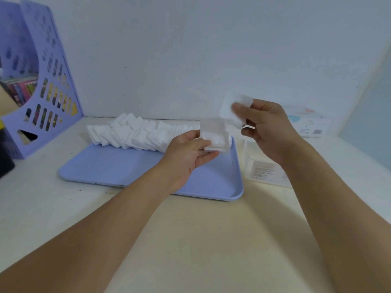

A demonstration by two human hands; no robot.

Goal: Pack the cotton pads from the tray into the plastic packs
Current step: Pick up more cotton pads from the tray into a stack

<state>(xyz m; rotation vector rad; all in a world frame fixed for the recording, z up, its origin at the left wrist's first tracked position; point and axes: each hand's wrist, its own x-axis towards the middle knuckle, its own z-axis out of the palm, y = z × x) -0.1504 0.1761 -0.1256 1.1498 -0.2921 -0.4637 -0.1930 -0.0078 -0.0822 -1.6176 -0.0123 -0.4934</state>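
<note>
A lilac tray (118,166) lies on the cream table with a long row of white cotton pads (135,134) heaped along its far edge. My left hand (188,151) hovers over the tray's right part and grips a small clear plastic pack (213,134) with white pads in its lower end. My right hand (266,127) is raised to the right of it, pinching a few white cotton pads (230,111) just above the pack's mouth. More clear plastic packs (262,168) with printed labels lie on the table right of the tray, partly hidden by my right wrist.
A lilac perforated file holder (48,98) with books stands at the back left. A white printed box (309,123) rests against the wall at the right. A dark object (6,157) sits at the left edge. The wall is close behind the tray.
</note>
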